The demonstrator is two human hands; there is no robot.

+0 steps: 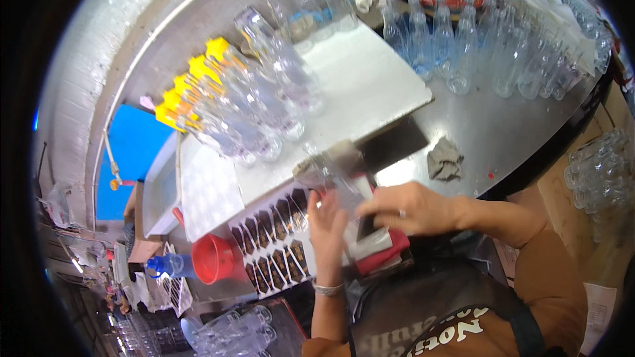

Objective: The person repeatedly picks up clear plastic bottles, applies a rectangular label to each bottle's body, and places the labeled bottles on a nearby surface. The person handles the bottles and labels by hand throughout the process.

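My left hand [327, 225], smeared by motion, is curled round a clear bottle [325, 175] in front of my chest. The bottle is blurred, and my fingers cover part of it. Close on its right is my right hand [413, 208], fingers bent and pressed together; what they pinch is hidden. A sheet of dark, coffin-shaped labels [271, 244] in two rows lies left of my left hand. Just beyond the bottle sits a beige wad of cloth [345, 157]. Under my hands are a white roll-like piece [370, 243] and a red cloth [383, 254].
Clear bottles [258, 106], several with yellow tops [198, 73], stand on a white board [364, 73]. More clear bottles [463, 46] crowd the metal table's far right. A grey rag [444, 158] lies nearer. At left are a red tub [213, 258] and blue bottle [170, 266].
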